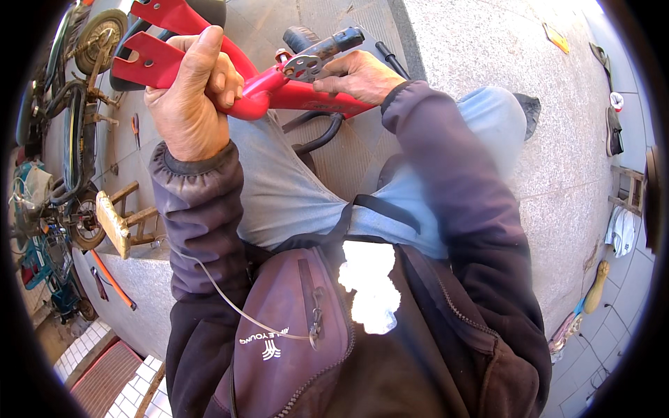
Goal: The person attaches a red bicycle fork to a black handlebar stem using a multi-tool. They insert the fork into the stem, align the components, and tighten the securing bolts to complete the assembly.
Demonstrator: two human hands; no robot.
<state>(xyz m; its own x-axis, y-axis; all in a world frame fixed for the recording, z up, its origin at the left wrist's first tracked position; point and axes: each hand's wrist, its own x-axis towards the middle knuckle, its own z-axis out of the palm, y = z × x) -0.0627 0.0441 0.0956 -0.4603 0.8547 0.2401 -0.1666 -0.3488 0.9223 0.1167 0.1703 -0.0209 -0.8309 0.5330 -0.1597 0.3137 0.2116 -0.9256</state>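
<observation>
In the upper middle, a glossy red metal frame with slotted flat ends lies above my knees. My left hand is closed around its left part, thumb up. Against its middle sits a flat silver metal plate with holes, beside an upright bolt. My right hand has its thumb and fingers closed on the right end of that plate. Just beyond, a dark metal bar with a black end slants up to the right; how it joins the plate is unclear.
A black curved tube shows between my knees. On the left lie pliers, a small wooden stool, and a bicycle or cart with wheels. A black-handled rod rests near the raised stone slab on the right.
</observation>
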